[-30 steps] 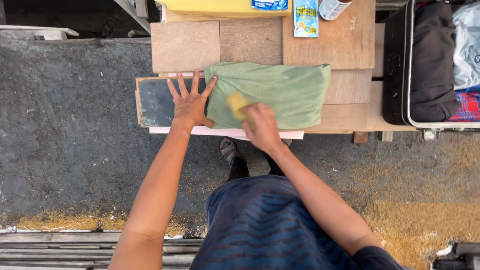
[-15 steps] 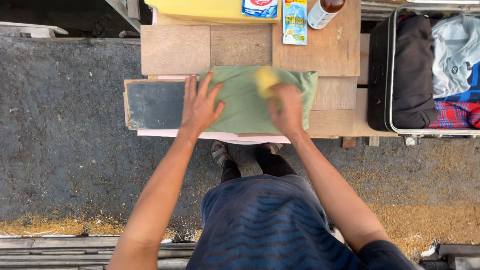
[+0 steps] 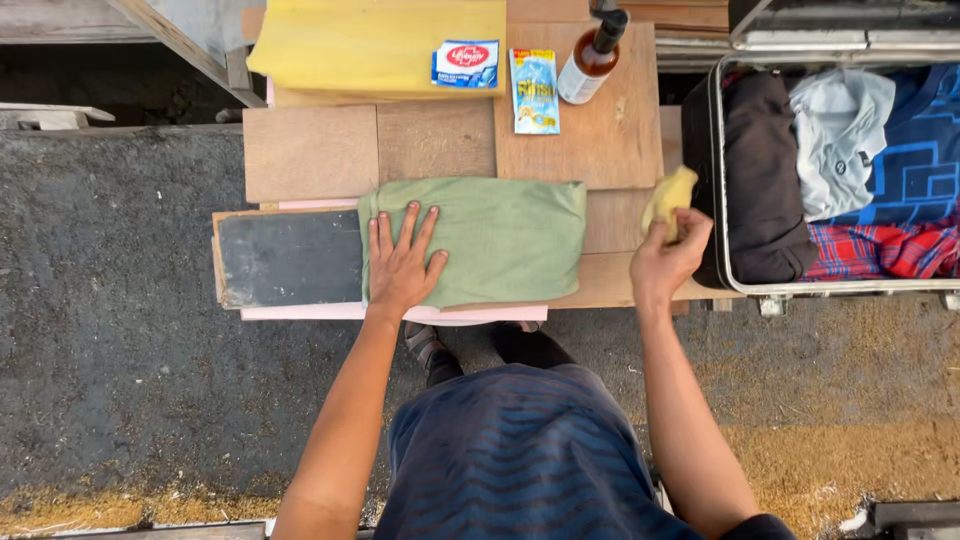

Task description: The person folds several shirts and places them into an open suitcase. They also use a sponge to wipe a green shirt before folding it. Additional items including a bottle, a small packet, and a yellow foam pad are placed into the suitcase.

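Note:
A folded green cloth (image 3: 500,235) lies flat on a low table of wooden boards (image 3: 440,140). My left hand (image 3: 402,262) presses flat on the cloth's left part, fingers spread. My right hand (image 3: 665,262) is off to the right of the cloth, closed around a yellow sponge (image 3: 668,197) held over the table's right end, beside an open suitcase (image 3: 730,285).
The suitcase holds a dark garment (image 3: 760,180), a grey shirt (image 3: 840,130) and blue and red plaid clothes (image 3: 900,200). A yellow board (image 3: 350,45), two sachets (image 3: 533,90) and a brown bottle (image 3: 592,55) sit at the table's back. A dark slate (image 3: 285,258) lies left of the cloth.
My right hand has carried the yellow sponge off the green cloth, moving right toward the suitcase. My left hand has slid from the slate's edge onto the cloth.

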